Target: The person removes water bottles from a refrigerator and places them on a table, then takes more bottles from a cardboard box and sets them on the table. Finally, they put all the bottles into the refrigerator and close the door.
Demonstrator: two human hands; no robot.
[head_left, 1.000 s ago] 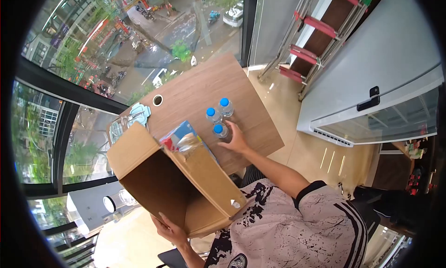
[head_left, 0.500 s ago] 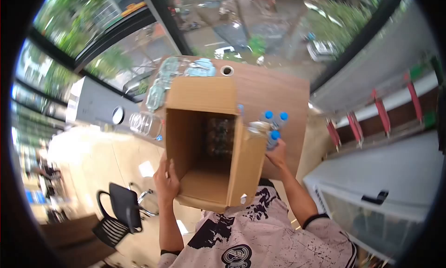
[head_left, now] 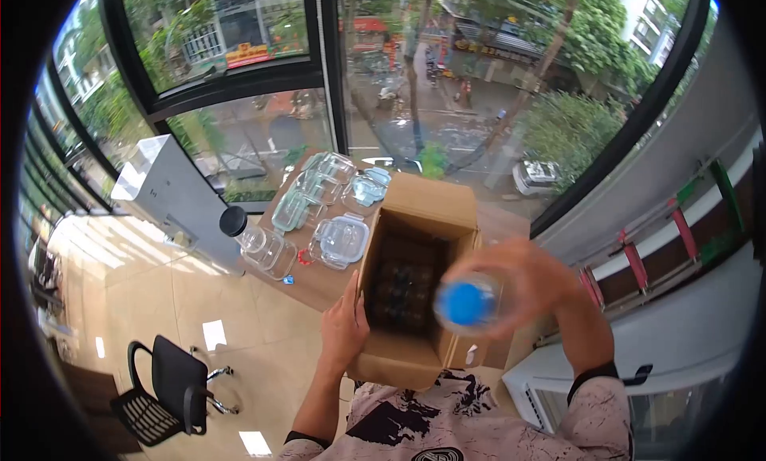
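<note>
An open cardboard box (head_left: 431, 196) leans on the wooden table, its mouth toward me, with several clear items (head_left: 399, 293) dimly visible inside. My left hand (head_left: 345, 325) grips the box's left edge, fingers wrapped on the cardboard. Over the box's right side, my right hand (head_left: 531, 285) is closed around a clear bottle with a blue cap (head_left: 467, 303); hand and bottle are blurred. Left of the box are a lidded glass container (head_left: 341, 241), more glass containers with pale green lids (head_left: 295, 211), and a large clear jar with a black lid (head_left: 271, 253).
The wooden table (head_left: 307, 289) stands against tall windows. A black office chair (head_left: 177, 377) is on the tiled floor at lower left. A white cabinet (head_left: 179, 201) stands at left, and a grey-white appliance (head_left: 686, 341) is at right.
My right hand has risen from beside the blue-capped bottles to over the box's right side, now with a bottle. The view has shifted, showing the box farther right and tilted.
</note>
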